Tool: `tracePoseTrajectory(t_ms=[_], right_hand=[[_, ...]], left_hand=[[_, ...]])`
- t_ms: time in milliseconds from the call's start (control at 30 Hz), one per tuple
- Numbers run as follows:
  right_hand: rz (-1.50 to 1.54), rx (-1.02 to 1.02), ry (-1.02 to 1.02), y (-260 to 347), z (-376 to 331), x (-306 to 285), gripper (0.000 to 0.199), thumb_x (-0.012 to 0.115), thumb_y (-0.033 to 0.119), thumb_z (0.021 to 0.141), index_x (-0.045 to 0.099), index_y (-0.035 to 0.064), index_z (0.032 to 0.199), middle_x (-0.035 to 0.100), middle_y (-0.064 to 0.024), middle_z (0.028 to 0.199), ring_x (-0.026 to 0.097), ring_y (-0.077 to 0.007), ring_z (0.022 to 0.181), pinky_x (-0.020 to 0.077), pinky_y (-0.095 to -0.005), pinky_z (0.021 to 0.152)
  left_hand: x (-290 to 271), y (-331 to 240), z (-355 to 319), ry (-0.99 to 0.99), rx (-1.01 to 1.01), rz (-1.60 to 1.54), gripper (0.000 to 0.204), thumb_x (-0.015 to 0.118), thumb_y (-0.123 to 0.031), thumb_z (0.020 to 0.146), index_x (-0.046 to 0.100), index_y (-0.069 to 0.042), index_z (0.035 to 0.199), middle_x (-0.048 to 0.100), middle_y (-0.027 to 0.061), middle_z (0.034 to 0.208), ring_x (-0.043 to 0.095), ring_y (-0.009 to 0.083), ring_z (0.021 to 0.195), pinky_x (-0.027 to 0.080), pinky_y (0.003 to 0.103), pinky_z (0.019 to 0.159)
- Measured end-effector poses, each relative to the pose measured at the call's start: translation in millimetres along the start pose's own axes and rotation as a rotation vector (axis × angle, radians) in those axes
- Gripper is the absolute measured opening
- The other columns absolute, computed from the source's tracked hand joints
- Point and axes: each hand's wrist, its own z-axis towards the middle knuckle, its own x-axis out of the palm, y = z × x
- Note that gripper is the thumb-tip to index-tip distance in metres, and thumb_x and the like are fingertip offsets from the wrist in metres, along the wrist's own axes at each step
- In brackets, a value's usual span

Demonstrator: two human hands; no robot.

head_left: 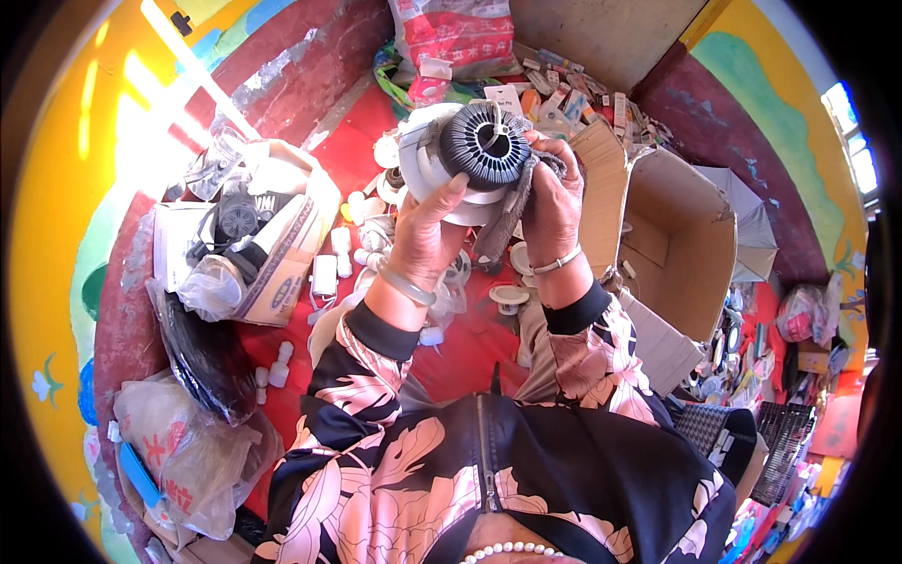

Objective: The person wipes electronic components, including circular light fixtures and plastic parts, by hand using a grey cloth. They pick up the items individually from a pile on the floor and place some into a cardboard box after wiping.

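Up in front of me I hold a round downlight (468, 141) with a black finned heat sink and a wide white rim. My left hand (425, 230) is closed on its near left side, the thumb lying against the rim. A crumpled grey cloth (513, 207) is in my right hand (556, 202), pressed to the right side of the heat sink and hanging below it. A whitish cord or tie sits over the heat sink's top. The fingers beneath the light are partly hidden.
An open cardboard box (672, 235) stands at the right, and a box of lamp parts (258, 273) at the left. White fittings (324, 277) lie on the red floor cloth (470, 343). Small packages (573, 99) are piled at the back, beside a red-and-white sack (460, 38).
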Motion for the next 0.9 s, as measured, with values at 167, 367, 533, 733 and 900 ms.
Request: tracePoseTrajectory(t_ms=[167,367,533,733,900], right_hand=[[0.332,0.153,-0.069,-0.7,9.0,-11.1,0.020,0.062,0.016,0.084,0.058,0.0052,0.100,0.062,-0.0105,0.103,0.059,-0.0194,0.095,0.0471,-0.0336,0.089],[0.470,0.149,-0.224,30.8,39.4,-66.9,0.030,0.051,0.029,0.092,0.061,0.0048,0.107,0.064,-0.0126,0.109,0.059,-0.0288,0.103,0.0454,-0.0457,0.094],[0.043,0.011,-0.275,49.7,44.4,-82.1,0.026,0.052,0.022,0.092,0.058,0.0050,0.110,0.064,-0.0118,0.104,0.064,-0.0277,0.088,0.0547,-0.0443,0.076],[-0.140,0.178,-0.017,46.0,23.3,-15.2,0.031,0.056,0.008,0.089,0.049,0.0054,0.119,0.058,-0.0071,0.102,0.058,-0.0154,0.090,0.0501,-0.0274,0.079],[0.092,0.492,0.181,41.6,12.3,-0.8,0.042,0.060,0.005,0.086,0.047,0.0051,0.126,0.058,-0.0058,0.108,0.058,-0.0137,0.092,0.0491,-0.0269,0.080]], left_hand=[[-0.8,-3.8,-2.0,0.069,-0.010,0.071,0.053,0.068,-0.011,0.081,0.044,0.001,0.127,0.056,0.0110,0.117,0.056,0.0232,0.108,0.045,0.039,0.096],[-16.4,-2.7,1.6,-0.004,-0.062,-0.203,0.057,0.068,-0.017,0.080,0.043,0.000,0.128,0.057,0.0137,0.118,0.058,0.0273,0.107,0.048,0.044,0.092],[-19.7,-5.0,5.9,-0.020,-0.023,-0.341,0.054,0.063,-0.022,0.083,0.044,0.000,0.127,0.057,0.0202,0.114,0.062,0.0358,0.096,0.060,0.044,0.060],[-15.1,-2.9,4.9,0.013,-0.012,-0.252,0.058,0.065,-0.022,0.081,0.042,0.001,0.129,0.055,0.0178,0.120,0.056,0.0338,0.109,0.049,0.049,0.089],[-20.6,-6.2,5.4,0.059,-0.045,-0.194,0.061,0.066,-0.024,0.081,0.040,0.000,0.131,0.051,0.0150,0.127,0.049,0.0295,0.119,0.035,0.046,0.104]])
